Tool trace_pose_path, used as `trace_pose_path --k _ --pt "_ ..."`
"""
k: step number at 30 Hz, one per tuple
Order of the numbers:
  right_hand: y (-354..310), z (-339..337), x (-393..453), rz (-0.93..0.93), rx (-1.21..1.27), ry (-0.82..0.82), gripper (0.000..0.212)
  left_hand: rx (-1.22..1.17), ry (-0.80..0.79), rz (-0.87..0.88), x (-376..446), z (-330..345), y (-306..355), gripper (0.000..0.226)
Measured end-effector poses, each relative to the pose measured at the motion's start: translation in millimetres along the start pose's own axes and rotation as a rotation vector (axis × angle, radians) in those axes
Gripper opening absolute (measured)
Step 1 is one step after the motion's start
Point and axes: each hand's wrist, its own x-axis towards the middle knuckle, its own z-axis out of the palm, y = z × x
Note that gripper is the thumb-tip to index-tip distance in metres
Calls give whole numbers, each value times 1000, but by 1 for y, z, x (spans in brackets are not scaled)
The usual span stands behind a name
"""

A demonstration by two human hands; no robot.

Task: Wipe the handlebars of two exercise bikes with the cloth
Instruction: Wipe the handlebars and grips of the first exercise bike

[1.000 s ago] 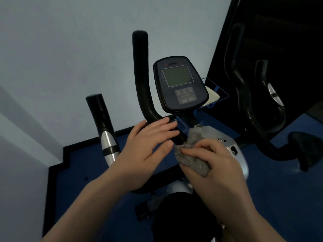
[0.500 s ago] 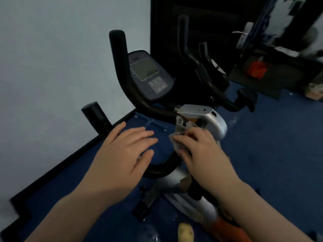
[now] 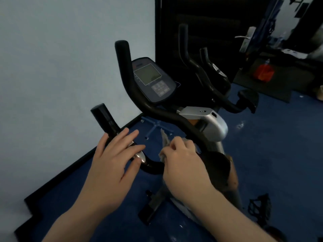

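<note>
The near exercise bike's black handlebar (image 3: pixel 153 110) curves from a tall left upright down to a lower grip with a silver sensor (image 3: pixel 139 156). My left hand (image 3: pixel 115 154) lies flat over that lower grip, fingers spread, not wrapped around it. My right hand (image 3: pixel 181 161) pinches a grey cloth (image 3: pixel 165 139) against the handlebar's low curve; most of the cloth is hidden under the fingers. The bike's console (image 3: pixel 152 79) sits behind the bar. A second bike's black handlebars (image 3: pixel 201 70) stand further back on the right.
A pale wall runs along the left with a black skirting edge. The floor is blue. A dark door with a silver handle (image 3: pixel 244 38) and an orange object (image 3: pixel 264 72) are at the back right. A black pedal (image 3: pixel 258 208) sticks out at lower right.
My right hand has slid the cloth from the handlebar's centre joint down toward the lower left curve. My left hand moved onto the lower grip. My view has swung right.
</note>
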Motion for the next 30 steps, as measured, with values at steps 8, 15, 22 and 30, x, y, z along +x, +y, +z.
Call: trace_pose_path --k 8,15,22,30 --pt "-10 4 -15 32 327 179 25 -84 20 -12 -5 2 -5 39" --pt "-36 27 -19 232 634 439 25 -178 107 -5 1 -18 -17 37" --pt "-53 51 -25 181 511 625 40 -174 165 -18 4 -37 -35 50" --pt "-81 40 -12 101 667 559 40 -240 121 -24 15 -44 -48 58"
